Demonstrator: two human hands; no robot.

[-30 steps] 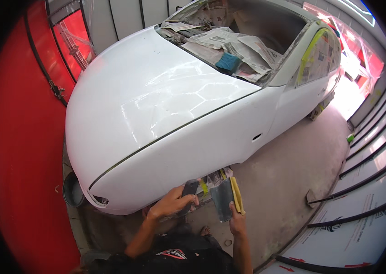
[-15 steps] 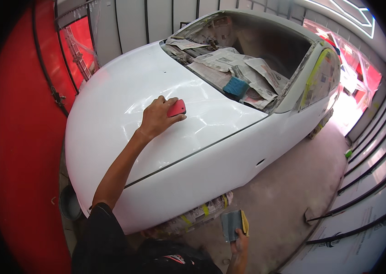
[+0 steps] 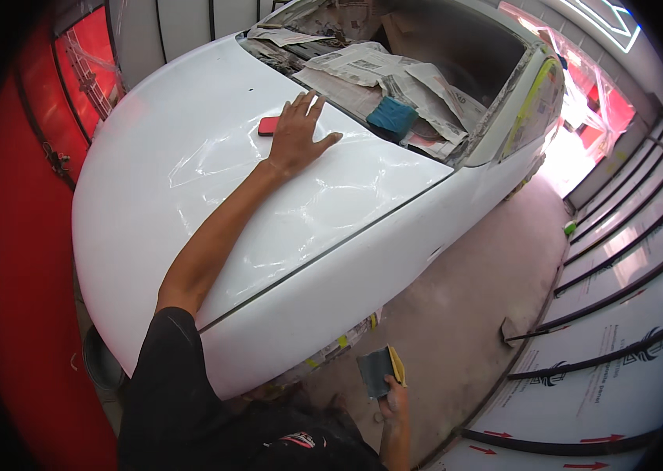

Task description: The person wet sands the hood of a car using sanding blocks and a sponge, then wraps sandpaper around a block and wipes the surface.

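Observation:
My left hand lies palm down with spread fingers on the white car hood, near the windshield opening. A small red block sits on the hood just left of my fingers, outside my grip. Low over the floor by the car's side, my right hand is closed around the edge of a folded grey sandpaper sheet with a yellow piece beside it.
Newspaper covers the windshield opening, and a blue sponge-like block rests at its edge. A dark bucket stands at the car's front. Black-ribbed plastic-covered panels line the right side; a red wall is at left.
My left hand has let go of the red block and moved up the hood with its fingers spread. The view has shifted; my right hand still holds the sandpaper.

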